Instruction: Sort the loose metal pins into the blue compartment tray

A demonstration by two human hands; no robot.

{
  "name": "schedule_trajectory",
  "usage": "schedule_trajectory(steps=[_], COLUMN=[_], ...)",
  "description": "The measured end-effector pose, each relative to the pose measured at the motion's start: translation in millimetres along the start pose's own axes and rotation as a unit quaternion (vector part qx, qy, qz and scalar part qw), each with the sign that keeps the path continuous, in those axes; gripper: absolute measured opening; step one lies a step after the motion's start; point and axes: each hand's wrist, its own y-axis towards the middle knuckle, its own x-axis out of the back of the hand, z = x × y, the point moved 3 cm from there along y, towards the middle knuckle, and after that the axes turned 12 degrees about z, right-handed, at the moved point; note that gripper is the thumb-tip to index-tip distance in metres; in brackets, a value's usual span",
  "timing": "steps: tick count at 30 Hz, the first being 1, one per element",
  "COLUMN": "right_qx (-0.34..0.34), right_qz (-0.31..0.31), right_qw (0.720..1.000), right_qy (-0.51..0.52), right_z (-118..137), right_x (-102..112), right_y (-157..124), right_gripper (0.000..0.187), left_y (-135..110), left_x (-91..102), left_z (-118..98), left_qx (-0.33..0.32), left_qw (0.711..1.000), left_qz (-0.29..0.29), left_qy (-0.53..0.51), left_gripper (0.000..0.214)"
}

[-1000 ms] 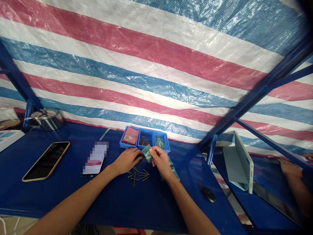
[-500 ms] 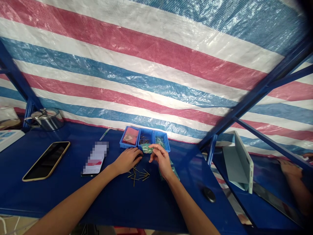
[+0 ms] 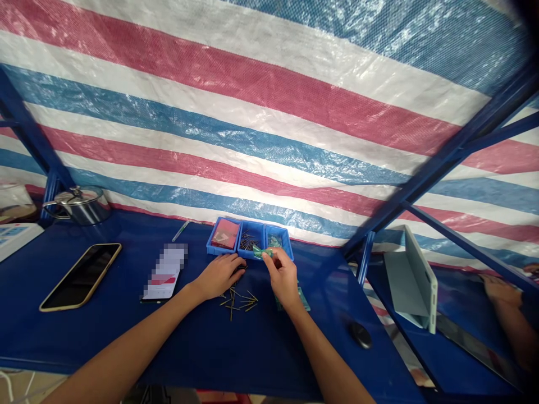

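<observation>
Glossy woven plastic tarp [image 3: 269,112], shiny metal pot [image 3: 80,205], blue plastic trays [image 3: 249,238], glossy phone [image 3: 80,276]

bare blue table [image 3: 236,348] between my forearms and toward me: open passage there. loose pins [image 3: 238,300] litter the gap between my left hand [image 3: 221,275] and right hand [image 3: 284,276]. the blue bins [image 3: 223,249] block straight ahead, just past my fingertips, and the green packet [image 3: 263,253] i pinch overhangs them; striped tarp [image 3: 269,140] close behind. card [image 3: 164,272] and phone [image 3: 80,275] lie left; a black lump [image 3: 359,335] and frame post [image 3: 364,258] stand right.
</observation>
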Motion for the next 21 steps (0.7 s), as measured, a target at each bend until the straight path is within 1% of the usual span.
schedule_trajectory(steps=[2, 3, 5, 8, 11, 13, 17, 21], right_qx=[0.026, 0.027, 0.000, -0.060, -0.072, -0.071, -0.064, -0.054], right_qz=[-0.034, -0.051, -0.081, -0.124, -0.156, -0.157, -0.133, -0.125], right_qw=[0.997, 0.994, 0.990, 0.981, 0.976, 0.975, 0.973, 0.967], right_qy=[-0.070, -0.091, -0.114, -0.138, -0.131, -0.141, -0.179, -0.213], right_z=[5, 5, 1, -11, -19, -22, -23, -27], right_x=[6, 9, 14, 21, 25, 27, 30, 31], right_y=[0, 0, 1, 2, 4, 5, 8, 11], right_gripper=[0.028, 0.030, 0.031, 0.036, 0.041, 0.040, 0.035, 0.036], left_y=[0, 0, 0, 0, 0, 0, 0, 0], left_x=[0.0, -0.1, -0.4, -0.2, 0.1, -0.2, -1.9, -2.7], left_z=[0, 1, 1, 1, 1, 1, 3, 4], left_qx=[-0.001, -0.002, -0.004, -0.006, -0.009, -0.009, -0.006, -0.006], left_qw=[1.000, 1.000, 1.000, 1.000, 1.000, 1.000, 1.000, 1.000], left_qz=[-0.001, -0.001, -0.001, -0.002, -0.005, -0.003, 0.000, -0.001], left_qy=[0.000, -0.001, -0.002, -0.007, -0.011, -0.011, -0.008, -0.009], left_gripper=[0.019, 0.020, 0.021, 0.023, 0.025, 0.026, 0.024, 0.023])
